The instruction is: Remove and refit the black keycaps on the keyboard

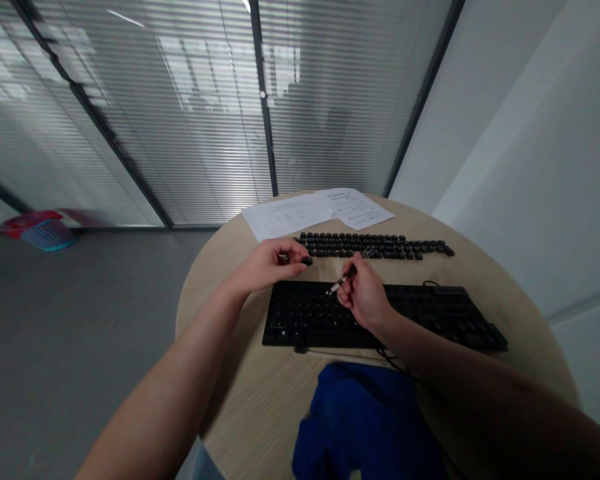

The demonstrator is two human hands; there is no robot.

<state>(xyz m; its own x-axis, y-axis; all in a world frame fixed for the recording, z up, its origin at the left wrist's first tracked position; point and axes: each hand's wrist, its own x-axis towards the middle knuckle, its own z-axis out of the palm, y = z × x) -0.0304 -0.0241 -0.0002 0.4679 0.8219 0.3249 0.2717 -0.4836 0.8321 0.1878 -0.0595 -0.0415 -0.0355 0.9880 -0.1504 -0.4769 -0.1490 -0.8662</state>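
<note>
Keyboard (pixel 305 307) flat on bench (pixel 250 407). Many loose keycaps (pixel 340 245) off, set in rows beyond it; some appear still fitted at its near-left corner, though dim light leaves the count uncertain. Left hand (pixel 267 264): fingers pinch a black keycap (pixel 307 261). Right hand (pixel 365 293): fingers clamped on a slim tool (pixel 336 287) over the keyboard. Papers' (pixel 290 217) print illegible; no brand readable.

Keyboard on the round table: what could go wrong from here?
1. The small black piece sits at the left hand's fingertips; a loose grip could drop it.
2. The rows of loose keys lie just beyond both hands; a bump might scatter them.
3. The right hand holds a thin tool with its tip over the keyboard; a slip could scratch it.
</note>
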